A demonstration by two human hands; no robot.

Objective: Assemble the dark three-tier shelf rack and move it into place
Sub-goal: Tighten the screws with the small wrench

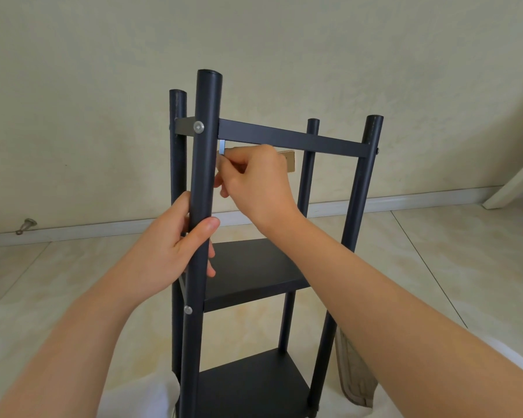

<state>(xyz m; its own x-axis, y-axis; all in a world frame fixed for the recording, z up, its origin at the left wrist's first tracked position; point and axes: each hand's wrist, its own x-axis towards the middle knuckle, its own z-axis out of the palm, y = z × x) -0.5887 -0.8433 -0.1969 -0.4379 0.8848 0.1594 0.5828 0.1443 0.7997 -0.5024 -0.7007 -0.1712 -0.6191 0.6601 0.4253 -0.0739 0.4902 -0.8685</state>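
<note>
The pale wall [284,40] and the tiled floor [435,251] are filling most of what I am seeing. The dark shelf rack [290,140] is standing upright on that floor right in front of me, close to the wall, with its four round posts rising above the top rail. Its middle shelf [254,267] and bottom shelf [254,378] are sitting level between the posts, one below the other.

The nearest post [204,146] is running up the middle of my view. I am gripping it with my left hand [175,248] about halfway between the top rail and the middle shelf, fingers curling round the back of it and thumb lying across its front.

My right hand [254,179] is reaching inside the frame, just under the top rail and beside that same post. Its fingers are bunching closed, pinching a small silvery hex key [222,146] whose short end is pointing up towards the rail. I cannot tell whether its tip is seated in anything.

An upper screw [198,127] is showing on the post at rail height, and a lower screw [188,310] at the middle shelf's edge.
</note>
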